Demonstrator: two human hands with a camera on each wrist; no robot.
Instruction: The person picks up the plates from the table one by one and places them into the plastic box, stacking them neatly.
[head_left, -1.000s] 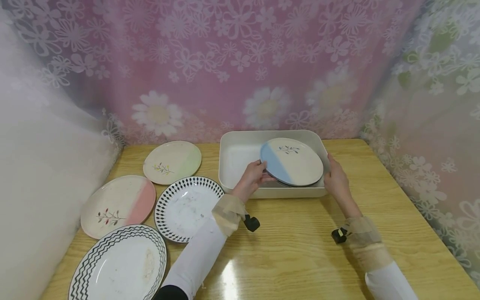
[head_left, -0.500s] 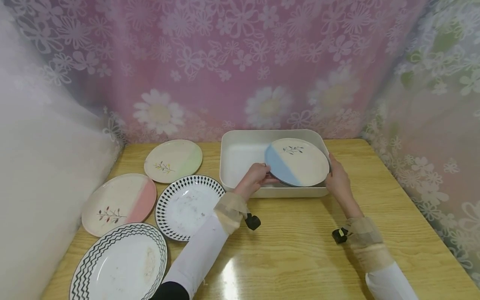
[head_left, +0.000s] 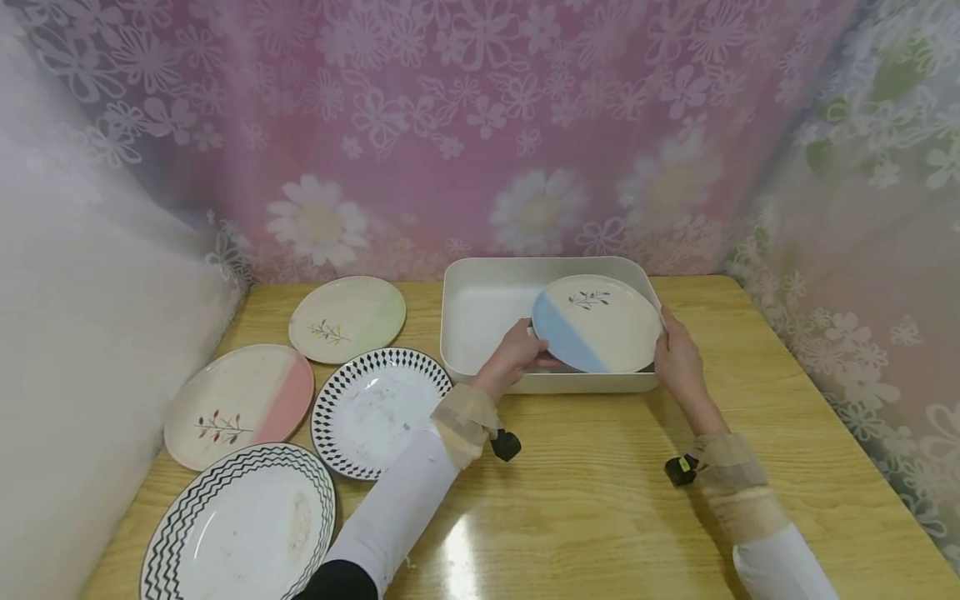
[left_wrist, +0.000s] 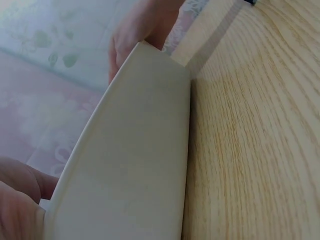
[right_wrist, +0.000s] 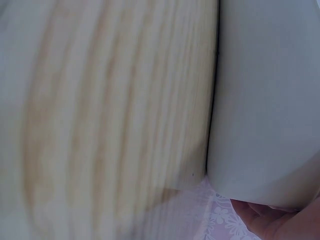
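Observation:
A cream plate (head_left: pixel 607 325) with a blue section and a leafy sprig lies tilted over the right part of a white rectangular bin (head_left: pixel 480 308). At its lower left edge, my left hand (head_left: pixel 513 358) holds the plate, thumb near the rim and the other fingers mostly hidden beneath. My right hand (head_left: pixel 678 358) grips the bin's right side, its thumb close to the plate's right edge. The left wrist view shows the bin's outer wall (left_wrist: pixel 125 140) with the right hand (left_wrist: pixel 145 30) at the far corner. What lies under the plate is hidden.
Left of the bin lie a green-edged plate (head_left: pixel 347 321), a pink-edged plate (head_left: pixel 240 404), a plate with a black diamond rim (head_left: pixel 378 408) and a larger zigzag-rimmed plate (head_left: pixel 240 533). The wooden table (head_left: pixel 585 492) meets floral curtains behind and at the right.
The blue-and-cream plate has shifted slightly right in the bin, with the left hand following. Dark edges seen beneath it earlier are now barely visible. The right hand has stayed at the bin's side.

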